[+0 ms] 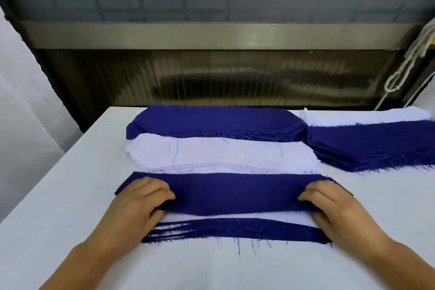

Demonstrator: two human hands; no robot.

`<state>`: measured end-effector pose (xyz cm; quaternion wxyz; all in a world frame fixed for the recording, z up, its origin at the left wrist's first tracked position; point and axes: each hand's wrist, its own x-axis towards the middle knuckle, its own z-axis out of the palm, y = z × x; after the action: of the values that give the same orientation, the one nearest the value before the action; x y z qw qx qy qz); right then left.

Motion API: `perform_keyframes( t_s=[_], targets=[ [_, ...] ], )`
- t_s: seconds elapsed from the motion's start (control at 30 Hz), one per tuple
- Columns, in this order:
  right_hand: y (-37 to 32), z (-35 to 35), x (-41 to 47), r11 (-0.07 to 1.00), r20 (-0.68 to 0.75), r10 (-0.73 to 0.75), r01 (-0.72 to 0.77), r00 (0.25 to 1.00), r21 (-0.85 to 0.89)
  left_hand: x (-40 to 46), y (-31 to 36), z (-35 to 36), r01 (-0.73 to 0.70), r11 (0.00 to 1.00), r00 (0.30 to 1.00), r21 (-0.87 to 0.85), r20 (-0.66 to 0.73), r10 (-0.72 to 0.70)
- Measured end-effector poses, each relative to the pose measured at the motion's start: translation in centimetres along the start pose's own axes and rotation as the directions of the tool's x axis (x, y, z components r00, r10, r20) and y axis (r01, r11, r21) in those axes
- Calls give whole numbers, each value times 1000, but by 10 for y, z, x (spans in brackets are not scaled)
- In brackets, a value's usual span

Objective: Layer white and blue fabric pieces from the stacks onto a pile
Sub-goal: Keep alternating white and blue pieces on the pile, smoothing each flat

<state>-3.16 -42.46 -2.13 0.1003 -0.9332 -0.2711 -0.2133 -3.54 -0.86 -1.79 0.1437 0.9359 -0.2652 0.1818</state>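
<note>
On a white cloth-covered table [58, 231] a long dark-blue strip of woven fabric [230, 193] lies crosswise on the near pile [235, 228], and both hands hold it by its ends. The left hand [141, 198] has its fingers curled over the top of the strip's left end with the thumb tucked at the near edge, gripping the cloth; the right hand [334, 205] does the same at the right end. Under the strip a white layer shows as a thin band, and below that another frayed blue piece sticks out toward the person — its left end is split into loose threads. Just behind the pile, touching or nearly so, sits a stack of white fabric pieces [219, 155] with stray blue threads on top. Behind that lies a stack of dark-blue fabric pieces [211, 122], close to the far edge of the table. To the right, a second blue stack [372, 146] with a ragged near edge rests against a second white stack [362, 115]. A pale knotted cord [404, 70] hangs at the far right.
</note>
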Motion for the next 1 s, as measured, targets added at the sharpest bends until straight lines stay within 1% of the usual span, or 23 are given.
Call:
perform_keyframes(
  t_s=[0.07, 0.17, 0.33, 0.47, 0.6, 0.8, 0.93, 1.0],
  targets=[
    [1, 0, 0, 998, 19, 39, -39, 999, 39, 1, 3, 1, 8, 1000, 1000, -15, -3, -8],
    [0, 2, -1, 997, -18, 13, -11, 1000, 76, -2, 3, 3, 35, 999, 999, -18, -17, -35],
    [-3, 1, -2, 996, -34, 23, -20, 999, 81, -2, -1, 4, 29, 1000, 997, 8, -69, -29],
    [-4, -2, -4, 995, -93, 58, -50, 994, 86, -3, 0, 4, 25, 1000, 994, 5, -110, -24],
    [-6, -3, -3, 994, -103, 71, -63, 992, 86, -6, -1, 6, -9, 999, 997, -38, -72, 7],
    [-7, -6, 0, 991, -63, 84, -77, 994, 112, -6, 4, 5, -15, 996, 999, -92, -54, 10],
    [-6, -11, -4, 984, -39, 75, -68, 996, 162, -6, 6, 1, 8, 984, 999, -178, -51, -17],
    [-8, -12, -2, 979, -48, 70, -59, 996, 195, -5, 7, 0, 20, 981, 997, -194, -67, -33]
  ],
)
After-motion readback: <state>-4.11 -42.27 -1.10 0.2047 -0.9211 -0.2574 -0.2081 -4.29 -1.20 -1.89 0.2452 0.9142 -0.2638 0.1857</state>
